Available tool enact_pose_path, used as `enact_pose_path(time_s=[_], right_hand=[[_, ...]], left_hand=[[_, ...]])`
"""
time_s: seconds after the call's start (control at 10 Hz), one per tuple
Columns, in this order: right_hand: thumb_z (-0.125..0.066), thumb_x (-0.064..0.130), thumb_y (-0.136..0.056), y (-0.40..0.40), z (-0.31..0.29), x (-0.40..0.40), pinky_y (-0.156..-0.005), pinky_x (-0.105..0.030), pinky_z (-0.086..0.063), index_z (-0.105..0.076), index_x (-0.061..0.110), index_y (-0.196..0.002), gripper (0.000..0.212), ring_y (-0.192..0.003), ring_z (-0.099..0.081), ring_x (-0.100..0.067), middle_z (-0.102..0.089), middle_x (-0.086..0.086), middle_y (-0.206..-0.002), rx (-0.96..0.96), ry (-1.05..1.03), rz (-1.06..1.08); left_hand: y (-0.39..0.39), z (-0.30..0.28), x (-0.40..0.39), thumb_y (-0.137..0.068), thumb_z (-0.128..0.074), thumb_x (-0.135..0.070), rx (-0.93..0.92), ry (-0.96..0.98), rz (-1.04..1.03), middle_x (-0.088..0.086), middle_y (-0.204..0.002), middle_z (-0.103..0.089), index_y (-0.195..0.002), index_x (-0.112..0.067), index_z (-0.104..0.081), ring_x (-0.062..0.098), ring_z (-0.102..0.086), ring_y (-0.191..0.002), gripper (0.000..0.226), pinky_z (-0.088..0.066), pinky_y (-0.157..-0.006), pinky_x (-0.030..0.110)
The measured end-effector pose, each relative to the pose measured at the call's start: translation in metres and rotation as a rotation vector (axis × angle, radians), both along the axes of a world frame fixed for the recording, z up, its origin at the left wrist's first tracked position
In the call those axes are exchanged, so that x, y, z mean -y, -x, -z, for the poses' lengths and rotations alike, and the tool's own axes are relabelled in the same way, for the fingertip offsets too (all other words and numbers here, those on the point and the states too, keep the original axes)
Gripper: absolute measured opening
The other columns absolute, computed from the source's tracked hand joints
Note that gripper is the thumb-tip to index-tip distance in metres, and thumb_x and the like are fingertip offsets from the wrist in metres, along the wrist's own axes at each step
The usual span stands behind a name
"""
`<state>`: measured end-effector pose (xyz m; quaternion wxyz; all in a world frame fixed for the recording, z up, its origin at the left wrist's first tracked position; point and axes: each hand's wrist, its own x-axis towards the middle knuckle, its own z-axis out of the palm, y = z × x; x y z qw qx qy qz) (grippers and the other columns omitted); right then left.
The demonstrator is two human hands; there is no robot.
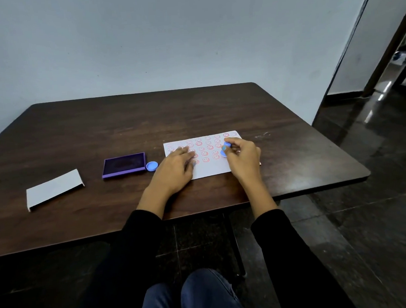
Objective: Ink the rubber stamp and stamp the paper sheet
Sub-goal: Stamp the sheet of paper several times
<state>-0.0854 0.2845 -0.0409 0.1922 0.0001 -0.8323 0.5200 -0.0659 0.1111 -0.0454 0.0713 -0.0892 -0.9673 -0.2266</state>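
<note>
A white paper sheet (210, 170) lies on the dark wooden table (99, 127), covered with several red smiley prints. My left hand (176, 170) rests flat on the sheet's left part, fingers spread. My right hand (242, 157) pinches a small blue rubber stamp (225, 149), held tilted just above the sheet's right half. An open purple ink pad (124, 164) sits left of the sheet. A round blue cap (152, 166) lies beside the pad's right edge.
A grey ink pad lid (54, 189) lies at the table's left. The table's near edge runs close to my forearms. A wall stands behind the table, and a dark tiled floor and doorway open to the right.
</note>
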Motion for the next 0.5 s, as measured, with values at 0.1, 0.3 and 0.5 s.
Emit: enact_pose_path(time_s=[0.1, 0.3, 0.5], right_hand=[[-0.06, 0.004, -0.085, 0.0005, -0.0006, 0.0027, -0.089, -0.025, -0.05, -0.068, 0.001, -0.107, 0.024, -0.094, -0.068, -0.025, -0.072, -0.017, -0.104, -0.006, -0.053, -0.015], [-0.062, 0.0, -0.08, 0.0019, 0.0003, 0.0044, -0.076, -0.012, -0.04, -0.069, 0.002, -0.105, 0.026, -0.092, -0.066, -0.025, -0.072, -0.016, -0.101, -0.002, -0.139, 0.005], [-0.064, 0.002, -0.076, 0.0028, -0.0007, 0.0069, -0.077, -0.022, -0.04, -0.07, 0.004, -0.1, 0.024, -0.094, -0.062, -0.028, -0.072, -0.015, -0.097, 0.015, -0.155, 0.047]], left_hand=[[-0.0003, -0.0005, -0.0003, -0.096, -0.044, -0.023, 0.003, 0.002, -0.001, 0.008, -0.15, -0.037, -0.135, -0.011, -0.047, 0.022, -0.028, -0.142, 0.041, -0.024, -0.115, 0.034], [-0.0007, -0.0014, -0.0007, -0.096, -0.044, -0.023, 0.003, -0.001, -0.003, 0.009, -0.15, -0.037, -0.135, -0.01, -0.047, 0.024, -0.029, -0.141, 0.041, -0.024, -0.115, 0.034], [-0.0006, -0.0011, -0.0008, -0.096, -0.043, -0.023, 0.005, 0.009, 0.004, 0.009, -0.151, -0.036, -0.136, -0.011, -0.046, 0.023, -0.028, -0.142, 0.042, -0.023, -0.115, 0.033]])
